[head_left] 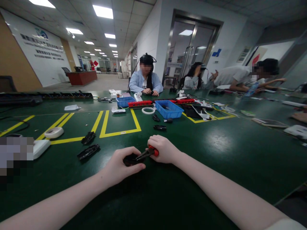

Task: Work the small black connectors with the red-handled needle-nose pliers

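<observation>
A small black plastic piece (130, 160) is held over the near part of the shiny green desk (216, 166), between the thumb and fingers of the left hand (120, 164). Long-nosed grey metal pliers with red handles (146, 153) are gripped in the right hand (165, 149). Their tips are pointed at the black piece; whether it is pinched by them cannot be told. The piece can be guessed to be light and stiff, maybe a bit slippery. Thin edges could be snapped if squeezed too hard, so it is best held by its outer sides, with fingers well clear of the tips. The pliers, likely heavier, are best held by the red handles
</observation>
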### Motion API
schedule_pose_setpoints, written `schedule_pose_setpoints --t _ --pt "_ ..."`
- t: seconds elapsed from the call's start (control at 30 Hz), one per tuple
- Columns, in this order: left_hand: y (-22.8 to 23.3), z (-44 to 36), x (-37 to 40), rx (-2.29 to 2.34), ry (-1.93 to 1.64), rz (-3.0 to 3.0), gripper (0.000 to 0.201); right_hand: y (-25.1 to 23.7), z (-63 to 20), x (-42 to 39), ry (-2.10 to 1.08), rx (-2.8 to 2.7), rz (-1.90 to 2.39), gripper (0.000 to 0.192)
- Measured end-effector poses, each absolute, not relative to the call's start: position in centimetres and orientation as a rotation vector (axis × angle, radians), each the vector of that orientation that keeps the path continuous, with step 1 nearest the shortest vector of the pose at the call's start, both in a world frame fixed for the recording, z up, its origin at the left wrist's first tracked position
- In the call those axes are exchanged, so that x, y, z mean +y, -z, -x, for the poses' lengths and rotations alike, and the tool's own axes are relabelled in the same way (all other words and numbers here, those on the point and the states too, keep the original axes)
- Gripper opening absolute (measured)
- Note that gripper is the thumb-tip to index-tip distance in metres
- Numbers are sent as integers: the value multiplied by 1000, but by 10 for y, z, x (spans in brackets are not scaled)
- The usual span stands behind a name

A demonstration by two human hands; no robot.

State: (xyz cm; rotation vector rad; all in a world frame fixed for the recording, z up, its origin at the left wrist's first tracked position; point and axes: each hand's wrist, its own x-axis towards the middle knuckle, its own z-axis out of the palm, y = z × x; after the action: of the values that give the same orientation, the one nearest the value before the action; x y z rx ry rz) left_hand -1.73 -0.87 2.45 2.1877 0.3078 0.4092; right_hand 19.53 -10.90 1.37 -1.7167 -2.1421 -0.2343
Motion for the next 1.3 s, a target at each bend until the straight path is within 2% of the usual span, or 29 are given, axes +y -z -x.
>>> schedule_pose_setpoints --t 0.93,1.3 --pt "-18 16 -4 284 -358 -2172 25 -16 -199 -108 265 -2158 1718 9" --pt "-9 10 5 344 -411 -2318 19 -15 -204 -105 220 -2063 1860 16"
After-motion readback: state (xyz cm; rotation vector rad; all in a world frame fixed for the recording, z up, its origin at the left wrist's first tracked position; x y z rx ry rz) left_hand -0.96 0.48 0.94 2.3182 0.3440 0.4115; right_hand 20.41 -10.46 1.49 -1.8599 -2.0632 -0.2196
